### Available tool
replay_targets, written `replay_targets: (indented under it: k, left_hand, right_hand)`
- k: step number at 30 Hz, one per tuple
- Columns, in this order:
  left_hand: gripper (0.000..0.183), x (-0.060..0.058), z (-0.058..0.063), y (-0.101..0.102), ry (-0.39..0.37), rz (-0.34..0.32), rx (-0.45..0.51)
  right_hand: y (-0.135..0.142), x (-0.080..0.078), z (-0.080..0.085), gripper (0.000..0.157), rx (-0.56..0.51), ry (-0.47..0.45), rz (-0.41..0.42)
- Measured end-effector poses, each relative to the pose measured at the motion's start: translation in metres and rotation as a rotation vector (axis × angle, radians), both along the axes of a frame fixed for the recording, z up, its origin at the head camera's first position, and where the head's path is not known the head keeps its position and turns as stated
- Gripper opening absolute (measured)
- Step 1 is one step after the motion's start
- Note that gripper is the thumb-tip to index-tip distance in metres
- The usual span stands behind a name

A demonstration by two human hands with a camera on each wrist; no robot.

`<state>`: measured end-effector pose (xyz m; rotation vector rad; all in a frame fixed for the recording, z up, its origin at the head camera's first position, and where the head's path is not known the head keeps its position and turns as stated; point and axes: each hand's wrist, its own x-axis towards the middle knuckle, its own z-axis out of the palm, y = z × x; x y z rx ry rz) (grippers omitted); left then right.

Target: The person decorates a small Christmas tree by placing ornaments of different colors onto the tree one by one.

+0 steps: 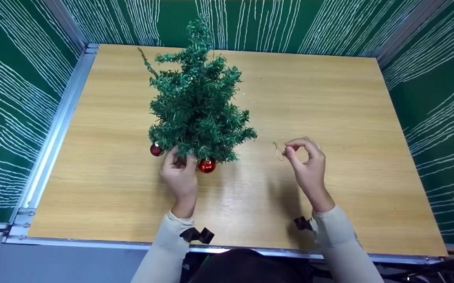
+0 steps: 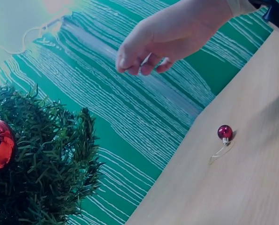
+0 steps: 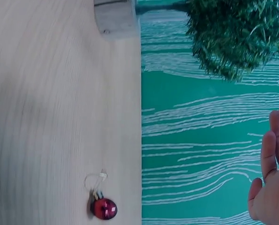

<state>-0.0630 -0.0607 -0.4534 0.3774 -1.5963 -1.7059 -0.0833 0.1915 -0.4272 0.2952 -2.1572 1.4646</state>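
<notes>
A small green artificial Christmas tree (image 1: 195, 102) stands on the table, a red bauble (image 1: 207, 165) and a darker red bauble (image 1: 156, 149) hanging from its lowest branches. Between these baubles my left hand (image 1: 180, 177) reaches up with bent fingers; foliage hides its fingertips, so I cannot tell whether they grip a branch. My right hand (image 1: 309, 165) hovers right of the tree, fingers loosely bent and nothing held in the left wrist view. Below it a small dark red bauble (image 2: 225, 132) lies on the table. The head view shows only its gold thread loop (image 1: 278, 151) beside the fingertips.
The tree's pale base (image 3: 116, 18) rests on the wooden tabletop (image 1: 329, 102). Green panels with white wavy lines (image 1: 262, 23) close off the back and both sides. A metal rail (image 1: 58, 122) runs along the left edge. Black straps (image 1: 197, 235) stick out from the cuffs.
</notes>
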Motion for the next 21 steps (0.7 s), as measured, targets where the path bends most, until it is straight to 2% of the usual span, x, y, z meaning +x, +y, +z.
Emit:
replay_targets:
  k: [3, 8, 11, 16, 21]
  left_hand:
    - [0.026, -0.001, 0.001, -0.002, 0.005, -0.005, -0.002]
    - [0.024, -0.003, 0.001, -0.007, 0.016, -0.002, -0.020]
    - [0.022, -0.004, 0.001, -0.010, 0.013, 0.003, -0.025]
    - [0.016, -0.004, 0.002, -0.016, 0.007, -0.003, -0.029]
    - [0.015, -0.004, 0.002, -0.021, 0.004, -0.017, -0.021]
  right_hand:
    - [0.012, -0.009, -0.010, 0.006, 0.014, -0.060, -0.036]
    - [0.041, -0.030, -0.044, 0.009, 0.025, -0.197, -0.119]
    - [0.053, -0.038, -0.060, 0.010, 0.028, -0.260, -0.149]
    - [0.067, -0.044, -0.085, 0.014, 0.051, -0.375, -0.141]
    - [0.075, -0.045, -0.104, 0.020, 0.031, -0.530, -0.130]
